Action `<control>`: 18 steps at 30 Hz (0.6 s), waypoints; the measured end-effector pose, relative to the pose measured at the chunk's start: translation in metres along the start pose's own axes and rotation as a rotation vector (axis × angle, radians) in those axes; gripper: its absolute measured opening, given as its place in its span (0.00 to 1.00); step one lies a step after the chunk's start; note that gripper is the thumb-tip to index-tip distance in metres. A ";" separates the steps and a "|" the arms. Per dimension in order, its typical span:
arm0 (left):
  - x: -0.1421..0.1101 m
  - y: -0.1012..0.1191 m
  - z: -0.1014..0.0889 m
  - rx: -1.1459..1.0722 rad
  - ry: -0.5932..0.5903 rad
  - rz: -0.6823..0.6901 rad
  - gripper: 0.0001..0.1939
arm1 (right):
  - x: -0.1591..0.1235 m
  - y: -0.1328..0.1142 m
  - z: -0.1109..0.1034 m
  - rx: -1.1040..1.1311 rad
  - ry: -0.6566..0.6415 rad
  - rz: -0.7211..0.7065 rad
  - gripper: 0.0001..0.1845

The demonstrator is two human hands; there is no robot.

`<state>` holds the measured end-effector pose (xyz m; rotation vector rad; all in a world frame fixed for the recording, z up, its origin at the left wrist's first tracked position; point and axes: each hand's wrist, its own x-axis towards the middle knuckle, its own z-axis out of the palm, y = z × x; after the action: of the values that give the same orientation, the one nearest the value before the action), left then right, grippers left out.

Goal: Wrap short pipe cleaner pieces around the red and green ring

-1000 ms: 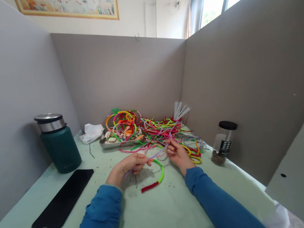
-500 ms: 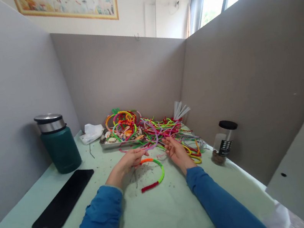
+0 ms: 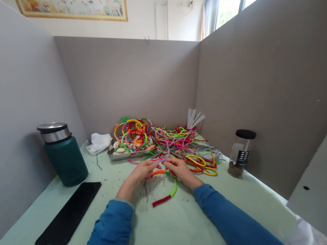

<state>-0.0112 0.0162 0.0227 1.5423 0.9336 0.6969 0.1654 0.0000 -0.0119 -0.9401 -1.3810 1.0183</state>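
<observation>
A light purple pipe cleaner (image 3: 168, 147) curves up from between my two hands. My left hand (image 3: 143, 172) pinches it with thumb and forefinger. From the other side, my right hand (image 3: 179, 170) is closed on it too, its fingertips close to the left ones. Just below my hands a curved band wrapped in orange, green and dark red (image 3: 162, 201) lies on the table; its upper part is partly hidden by my fingers. Behind them spreads a tangled pile of colourful pipe cleaners (image 3: 181, 138).
A metal tray (image 3: 125, 155) holds shells and several wrapped hoops. At the left stand a green bottle (image 3: 66, 161) and a black phone (image 3: 69, 213) on a cable. A tissue pack (image 3: 99, 142) lies behind. A black-lidded jar (image 3: 241, 153) is at the right, beside the partition (image 3: 269, 79).
My right hand has moved left and down from beside the pile, closing its fingers on the purple pipe cleaner near my left hand. The left hand has barely moved.
</observation>
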 end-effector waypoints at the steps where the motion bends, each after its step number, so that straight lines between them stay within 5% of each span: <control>1: 0.000 0.000 0.001 0.009 -0.011 0.002 0.22 | 0.000 0.000 0.001 -0.009 -0.001 0.001 0.13; 12: 0.000 -0.004 0.000 0.077 -0.060 0.039 0.17 | 0.007 0.001 -0.002 0.083 0.228 0.014 0.21; 18: -0.001 -0.002 0.003 0.085 -0.078 0.053 0.17 | 0.001 -0.004 0.003 0.007 0.053 0.008 0.17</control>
<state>-0.0100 0.0141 0.0202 1.6629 0.8762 0.6365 0.1621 -0.0003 -0.0082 -0.9614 -1.3301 0.9970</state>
